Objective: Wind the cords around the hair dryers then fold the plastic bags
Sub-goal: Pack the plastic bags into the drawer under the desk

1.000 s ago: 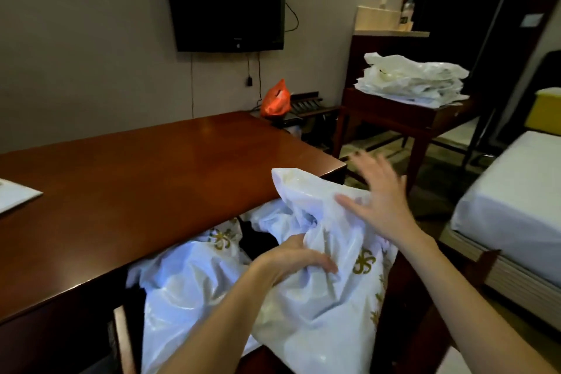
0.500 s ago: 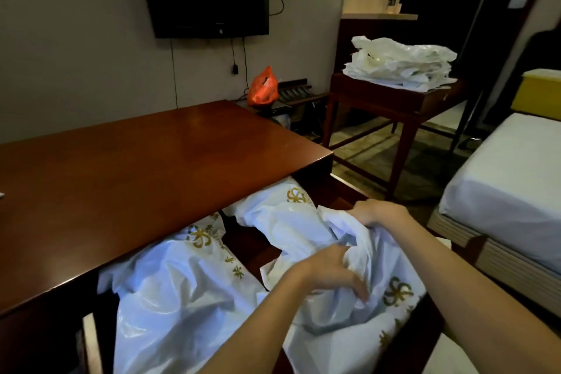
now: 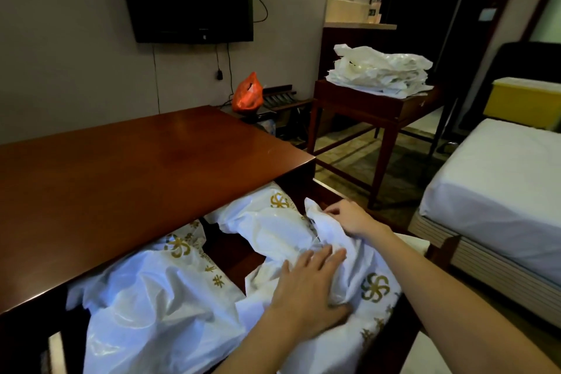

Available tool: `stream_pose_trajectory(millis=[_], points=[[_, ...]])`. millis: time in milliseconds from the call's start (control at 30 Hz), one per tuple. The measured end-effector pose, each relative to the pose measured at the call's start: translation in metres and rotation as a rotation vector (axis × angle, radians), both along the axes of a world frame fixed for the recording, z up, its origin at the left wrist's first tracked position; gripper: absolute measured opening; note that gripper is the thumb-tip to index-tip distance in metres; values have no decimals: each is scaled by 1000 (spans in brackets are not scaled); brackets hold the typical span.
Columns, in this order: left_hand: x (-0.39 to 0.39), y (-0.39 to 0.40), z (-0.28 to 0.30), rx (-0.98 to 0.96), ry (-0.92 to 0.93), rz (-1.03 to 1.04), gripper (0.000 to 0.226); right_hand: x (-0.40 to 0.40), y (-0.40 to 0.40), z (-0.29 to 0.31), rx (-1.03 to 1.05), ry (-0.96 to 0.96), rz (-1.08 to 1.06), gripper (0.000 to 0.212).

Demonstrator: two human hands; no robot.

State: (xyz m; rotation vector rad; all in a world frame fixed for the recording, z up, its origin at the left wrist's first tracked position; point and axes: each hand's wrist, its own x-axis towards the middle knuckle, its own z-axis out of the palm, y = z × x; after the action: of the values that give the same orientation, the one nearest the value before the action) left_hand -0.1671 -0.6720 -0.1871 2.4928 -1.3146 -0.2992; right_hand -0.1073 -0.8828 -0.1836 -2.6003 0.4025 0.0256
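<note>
My left hand lies flat, fingers straight, pressing a crumpled white plastic bag at five o'clock, below the desk edge. My right hand pinches its top corner. The slick film may spring open if I lift off.

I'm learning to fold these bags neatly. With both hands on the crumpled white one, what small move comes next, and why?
Probably draw the right hand outward along the white plastic bag to pull it flat. The left hand already presses flat on the bag's middle, anchoring it, while the right hand pinches a bunched edge, and the plastic between them is heavily wrinkled.
</note>
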Motion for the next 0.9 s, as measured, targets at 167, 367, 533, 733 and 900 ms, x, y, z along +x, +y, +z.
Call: stream_pose_trajectory(millis=[167, 367, 533, 733, 900], points=[[12, -18, -15, 38, 1, 36, 83, -37, -12, 10, 70, -28, -60, 48], [7, -12, -10, 51, 14, 42, 84, -41, -15, -2, -4, 94, -115, 36], [2, 36, -13, 133, -49, 37, 100, -11, 9, 10, -194, 154, -162, 33], [4, 54, -39, 107, -19, 180, 99, 10, 49, 8, -161, 78, 57, 45], [10, 40, -43, 105, -16, 172, 94, 20, 45, -1, -343, 288, 68, 38]])
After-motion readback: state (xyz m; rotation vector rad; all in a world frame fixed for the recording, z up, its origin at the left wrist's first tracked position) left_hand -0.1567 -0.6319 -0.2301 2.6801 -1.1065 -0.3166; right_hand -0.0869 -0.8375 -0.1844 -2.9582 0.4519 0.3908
